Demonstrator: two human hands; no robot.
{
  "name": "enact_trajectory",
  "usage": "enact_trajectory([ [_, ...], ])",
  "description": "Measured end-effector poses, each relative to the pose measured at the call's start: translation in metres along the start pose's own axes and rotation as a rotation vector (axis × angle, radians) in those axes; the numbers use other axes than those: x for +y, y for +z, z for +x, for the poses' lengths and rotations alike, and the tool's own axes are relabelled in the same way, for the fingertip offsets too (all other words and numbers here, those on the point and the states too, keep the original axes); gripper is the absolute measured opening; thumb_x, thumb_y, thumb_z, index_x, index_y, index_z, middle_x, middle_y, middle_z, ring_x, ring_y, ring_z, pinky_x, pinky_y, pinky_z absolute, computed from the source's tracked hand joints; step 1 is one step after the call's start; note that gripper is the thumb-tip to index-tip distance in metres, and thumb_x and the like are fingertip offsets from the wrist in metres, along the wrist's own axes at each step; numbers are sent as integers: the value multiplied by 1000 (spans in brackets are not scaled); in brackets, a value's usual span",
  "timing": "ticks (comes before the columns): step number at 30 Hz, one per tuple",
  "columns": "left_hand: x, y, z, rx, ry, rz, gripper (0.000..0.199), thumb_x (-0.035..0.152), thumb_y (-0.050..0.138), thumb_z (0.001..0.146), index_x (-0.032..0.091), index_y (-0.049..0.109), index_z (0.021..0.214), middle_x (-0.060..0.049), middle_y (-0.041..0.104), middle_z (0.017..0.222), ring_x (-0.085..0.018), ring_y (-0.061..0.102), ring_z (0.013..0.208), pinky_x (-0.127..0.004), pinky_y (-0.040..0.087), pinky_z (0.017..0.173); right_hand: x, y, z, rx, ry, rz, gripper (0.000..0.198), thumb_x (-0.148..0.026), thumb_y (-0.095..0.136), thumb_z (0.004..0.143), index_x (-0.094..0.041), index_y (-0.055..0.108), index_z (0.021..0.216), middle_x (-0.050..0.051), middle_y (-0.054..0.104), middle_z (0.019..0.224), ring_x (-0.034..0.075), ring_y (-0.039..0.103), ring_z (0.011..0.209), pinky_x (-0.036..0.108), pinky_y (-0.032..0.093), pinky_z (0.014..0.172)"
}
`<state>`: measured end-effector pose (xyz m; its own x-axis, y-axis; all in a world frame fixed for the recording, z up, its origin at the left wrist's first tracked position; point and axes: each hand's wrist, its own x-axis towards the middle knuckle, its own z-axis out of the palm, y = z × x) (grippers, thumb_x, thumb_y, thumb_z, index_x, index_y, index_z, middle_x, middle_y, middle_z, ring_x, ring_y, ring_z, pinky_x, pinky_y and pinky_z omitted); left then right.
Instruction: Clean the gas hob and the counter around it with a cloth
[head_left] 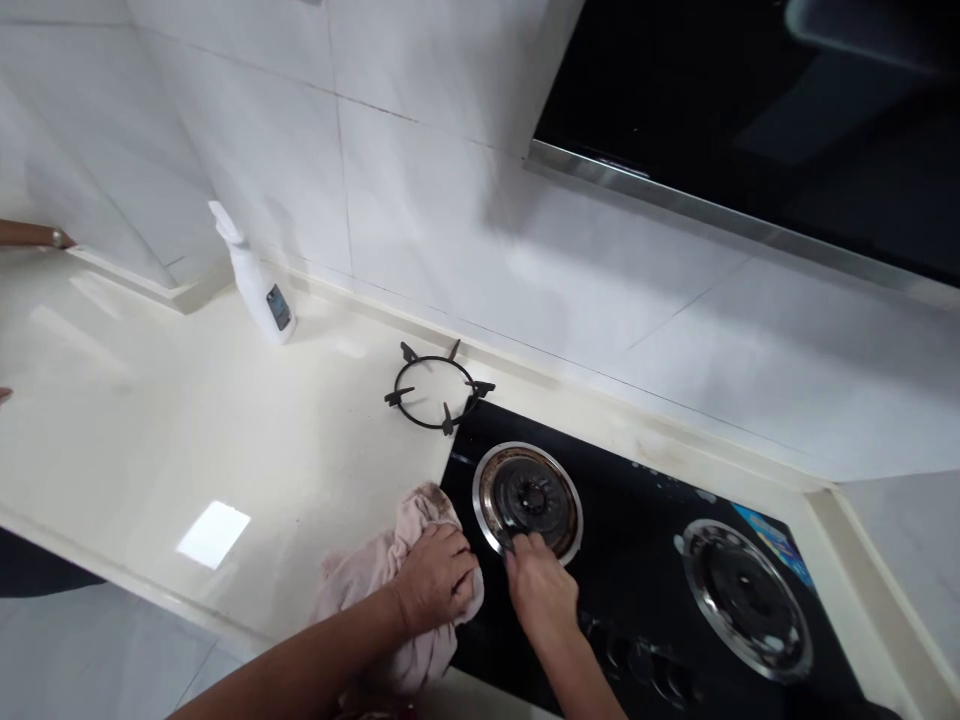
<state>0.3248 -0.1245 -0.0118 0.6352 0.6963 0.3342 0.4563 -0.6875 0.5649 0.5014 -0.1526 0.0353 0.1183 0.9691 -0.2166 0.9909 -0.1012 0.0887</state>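
My left hand (436, 577) is closed on a crumpled pinkish cloth (420, 515), which has a dark stain at its top. The cloth lies partly on the counter and partly on the left edge of the black gas stove (615, 540). My right hand (541, 588) is at the near rim of the left burner (531, 492). Its fingers are pinched around something small and dark that I cannot make out. Brown grime marks the ring of this burner. A black pan support (431, 392) has been set on the counter at the stove's back left corner.
Near the wall stands a white spray bottle (259, 285). The right burner (748, 600) has pale foam or wet patches, and a blue sticker (776, 540) is beside it. A black range hood (720, 130) hangs above. Another person's arm (30, 235) rests at the far left.
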Motion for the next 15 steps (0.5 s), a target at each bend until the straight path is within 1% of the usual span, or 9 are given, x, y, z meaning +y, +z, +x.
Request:
enact_trajectory([
  [3, 0, -4, 1, 16, 19, 4, 14, 14, 53, 79, 20, 63, 86, -6, 60, 86, -21, 51, 87, -38, 41, 80, -40, -18, 36, -29, -28, 45, 27, -15, 35, 96, -19, 61, 102, 11, 64, 104, 20, 65, 94, 28, 48, 73],
  [4, 0, -5, 1, 19, 27, 7, 14, 14, 52, 79, 20, 63, 85, -6, 60, 87, -21, 52, 88, -39, 42, 80, -51, -25, 50, -14, -57, 65, 28, -12, 35, 95, -17, 60, 105, 12, 63, 106, 20, 64, 97, 28, 48, 75],
  [6, -2, -8, 3, 21, 40, 18, 18, 13, 51, 79, 20, 64, 89, -7, 61, 90, -22, 53, 89, -39, 43, 80, -63, -36, 73, 1, -49, 82, 26, -10, 39, 93, -15, 59, 108, 14, 62, 110, 21, 62, 101, 29, 49, 76],
  [7, -2, -9, 4, 24, 47, 21, 20, 13, 51, 79, 21, 65, 91, -7, 61, 91, -23, 53, 90, -40, 44, 80, -65, -39, 80, 6, -37, 90, 25, -10, 42, 91, -16, 59, 109, 14, 61, 111, 22, 62, 102, 30, 50, 75],
  [8, -3, -9, 5, 28, 56, 22, 21, 13, 51, 80, 21, 65, 92, -7, 62, 92, -23, 54, 90, -40, 44, 80, -64, -41, 83, 9, -24, 95, 24, -11, 44, 90, -16, 59, 109, 14, 60, 112, 22, 61, 102, 30, 50, 75],
  [10, -5, -11, 7, 40, 78, 18, 20, 12, 51, 81, 21, 65, 92, -7, 63, 92, -23, 55, 90, -40, 45, 80, -54, -37, 75, 11, -17, 110, 24, -12, 46, 90, -18, 58, 110, 13, 59, 114, 22, 59, 102, 31, 50, 76],
  [12, -5, -11, 9, 46, 97, 13, 20, 12, 50, 83, 21, 64, 94, -7, 63, 92, -23, 56, 90, -40, 46, 81, -36, -28, 56, 14, -25, 118, 24, -12, 44, 91, -19, 59, 108, 11, 59, 114, 22, 57, 102, 32, 49, 77],
  [15, -5, -12, 11, 34, 102, 11, 22, 11, 49, 84, 21, 64, 97, -6, 64, 94, -23, 57, 92, -40, 46, 82, -2, -13, 23, 18, -21, 105, 24, -12, 40, 93, -21, 60, 102, 9, 60, 111, 22, 56, 100, 33, 47, 80],
])
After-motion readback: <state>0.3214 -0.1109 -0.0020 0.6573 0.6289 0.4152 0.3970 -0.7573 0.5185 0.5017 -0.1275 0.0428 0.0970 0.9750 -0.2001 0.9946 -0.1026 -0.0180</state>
